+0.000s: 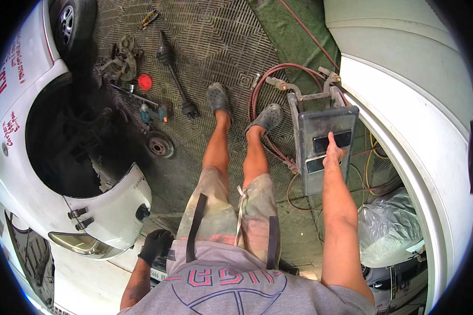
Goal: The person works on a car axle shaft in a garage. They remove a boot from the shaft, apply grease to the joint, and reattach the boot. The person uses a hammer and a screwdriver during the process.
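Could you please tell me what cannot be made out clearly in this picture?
All in the head view:
Right end of the silver-edged phone: covered by the right hand.
Palm of the gloved left hand, and anything in it: hidden behind the back of that hand.
Depth of the wheel arch: lost in dark shadow.
Top of the tyre: cut off by the picture's edge.
Contents of the plastic bag: obscured by wrinkled, shiny film.

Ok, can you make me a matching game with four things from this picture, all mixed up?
Things:
1. left hand
2. right hand
3. shoes
4. disc

Clues:
A. red, on the mat
B. bare, over a grey panel
C. in a black glove
D. grey, worn on both feet

Pairs: 1-C, 2-B, 3-D, 4-A
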Motion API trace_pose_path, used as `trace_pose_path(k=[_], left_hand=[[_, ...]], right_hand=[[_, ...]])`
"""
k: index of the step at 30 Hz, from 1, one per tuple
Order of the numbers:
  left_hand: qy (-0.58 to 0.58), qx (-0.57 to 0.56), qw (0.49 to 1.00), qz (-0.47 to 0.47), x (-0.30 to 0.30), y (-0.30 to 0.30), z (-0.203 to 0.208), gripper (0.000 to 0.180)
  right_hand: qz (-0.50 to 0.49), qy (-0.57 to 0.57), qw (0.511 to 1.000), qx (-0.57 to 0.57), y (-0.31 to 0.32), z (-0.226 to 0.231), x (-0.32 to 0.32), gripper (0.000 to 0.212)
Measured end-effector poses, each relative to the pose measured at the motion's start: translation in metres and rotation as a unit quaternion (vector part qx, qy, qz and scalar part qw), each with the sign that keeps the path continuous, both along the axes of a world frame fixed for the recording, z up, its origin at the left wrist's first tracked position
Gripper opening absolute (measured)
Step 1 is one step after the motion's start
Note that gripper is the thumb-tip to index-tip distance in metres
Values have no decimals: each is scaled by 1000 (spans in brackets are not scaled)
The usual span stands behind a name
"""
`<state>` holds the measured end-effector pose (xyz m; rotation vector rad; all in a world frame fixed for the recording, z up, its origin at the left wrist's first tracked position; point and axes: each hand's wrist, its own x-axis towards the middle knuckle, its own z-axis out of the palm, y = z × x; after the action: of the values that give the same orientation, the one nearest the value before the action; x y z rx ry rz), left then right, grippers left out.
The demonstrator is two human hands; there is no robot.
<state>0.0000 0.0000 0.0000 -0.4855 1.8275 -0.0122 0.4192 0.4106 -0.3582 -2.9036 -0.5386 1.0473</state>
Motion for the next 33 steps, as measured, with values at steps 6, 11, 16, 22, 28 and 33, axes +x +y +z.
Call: trace_pose_path(k=[6, 11, 16, 22, 28, 33], left_hand=[[20, 8, 999, 30, 3, 34, -1, 24], [36, 126, 990, 43, -17, 53, -21, 22], [149, 355, 921, -57, -2, 117, -29, 28], [84, 385, 887, 240, -11, 162, 39, 41], [-82, 563, 628, 531, -51, 155, 10, 39], [-33, 579, 585, 568, -88, 198, 32, 33]], right_hand=[[127, -151, 979, 55, -49, 3, -2, 103], [312, -7, 941, 133, -117, 27, -55, 67], [338, 468, 815, 52, -144, 80, -148, 60], [521, 666, 533, 14, -118, 269, -261, 87], [615, 637, 464, -22, -54, 370, -289, 58], [703, 526, 455, 149, -26, 474, -342, 49]])
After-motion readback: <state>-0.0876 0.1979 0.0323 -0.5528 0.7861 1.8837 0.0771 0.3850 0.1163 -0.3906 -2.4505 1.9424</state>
